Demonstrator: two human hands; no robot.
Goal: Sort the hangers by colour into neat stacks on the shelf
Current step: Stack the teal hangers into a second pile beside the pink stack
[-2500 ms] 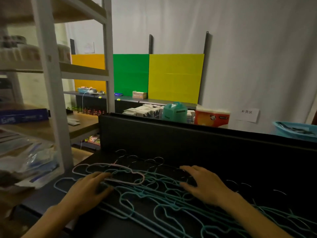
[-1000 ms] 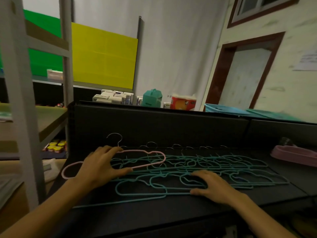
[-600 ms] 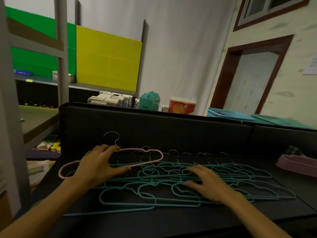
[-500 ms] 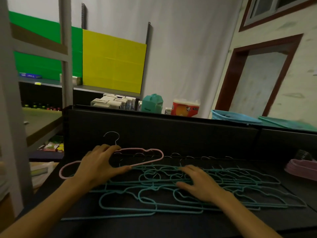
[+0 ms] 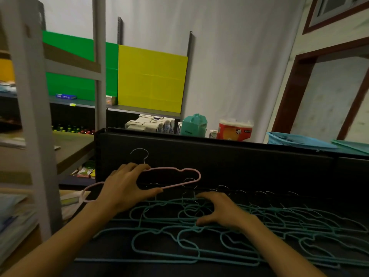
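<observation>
Head view: my left hand (image 5: 127, 188) grips the pink hanger (image 5: 180, 174) near the shelf's (image 5: 239, 154) left edge; right hand (image 5: 221, 211) presses flat on the teal hangers (image 5: 199, 242). Next, I'd lift pink clear.

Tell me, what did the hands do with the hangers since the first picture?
The left hand took a grip on the pink hanger and lifted it off the pile. The right hand stayed pressing on the teal hangers, which remain spread out.
</observation>
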